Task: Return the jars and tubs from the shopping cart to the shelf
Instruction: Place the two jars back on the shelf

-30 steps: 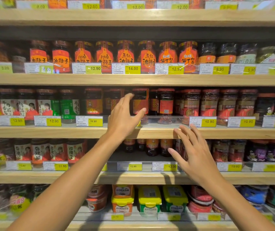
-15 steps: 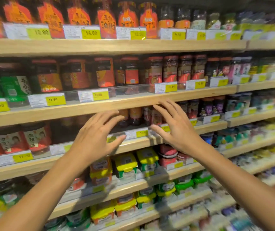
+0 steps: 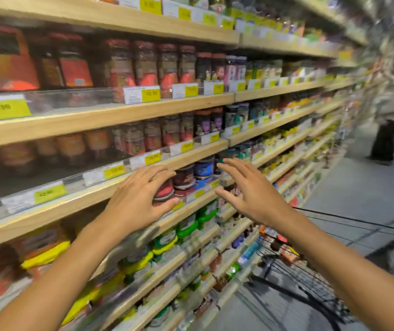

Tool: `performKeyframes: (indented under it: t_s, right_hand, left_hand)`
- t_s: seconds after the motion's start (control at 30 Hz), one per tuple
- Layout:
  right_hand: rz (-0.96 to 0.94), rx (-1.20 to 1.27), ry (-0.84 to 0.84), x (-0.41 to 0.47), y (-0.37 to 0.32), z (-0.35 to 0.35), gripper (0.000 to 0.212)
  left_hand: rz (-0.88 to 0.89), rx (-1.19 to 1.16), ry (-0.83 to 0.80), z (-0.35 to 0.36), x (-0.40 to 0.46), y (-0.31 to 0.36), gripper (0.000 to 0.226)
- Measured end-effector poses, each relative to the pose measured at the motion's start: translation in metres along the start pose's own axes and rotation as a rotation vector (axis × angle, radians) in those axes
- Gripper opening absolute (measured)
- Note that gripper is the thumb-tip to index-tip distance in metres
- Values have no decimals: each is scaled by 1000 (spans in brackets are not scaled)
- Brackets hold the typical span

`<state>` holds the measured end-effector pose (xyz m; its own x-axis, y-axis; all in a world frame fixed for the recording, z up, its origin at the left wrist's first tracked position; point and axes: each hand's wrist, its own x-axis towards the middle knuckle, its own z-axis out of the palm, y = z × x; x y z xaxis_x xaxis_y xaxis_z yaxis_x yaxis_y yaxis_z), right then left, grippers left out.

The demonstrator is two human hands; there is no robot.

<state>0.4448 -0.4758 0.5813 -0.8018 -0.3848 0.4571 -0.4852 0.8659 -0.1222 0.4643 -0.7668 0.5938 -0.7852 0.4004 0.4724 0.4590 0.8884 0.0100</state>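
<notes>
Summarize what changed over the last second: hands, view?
The view swung right down the aisle, bringing the black wire shopping cart into sight. The left hand came off the wooden shelf edge. The right hand stayed open, and both hands hold nothing.

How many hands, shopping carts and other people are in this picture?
Hands: 2, the left hand and the right hand
Shopping cart: 1
Other person, blurry, down the aisle: 1
Total: 4
</notes>
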Motion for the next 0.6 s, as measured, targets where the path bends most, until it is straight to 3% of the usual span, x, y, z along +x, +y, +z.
performKeyframes:
  t_s: [0.47, 0.6]
  right_hand:
    - [412, -80, -94, -139, 211, -35, 78]
    - [551, -78, -128, -188, 269, -42, 72]
  left_hand:
    - [323, -146, -151, 144, 160, 192, 73]
    - [388, -210, -210, 193, 196, 255, 72]
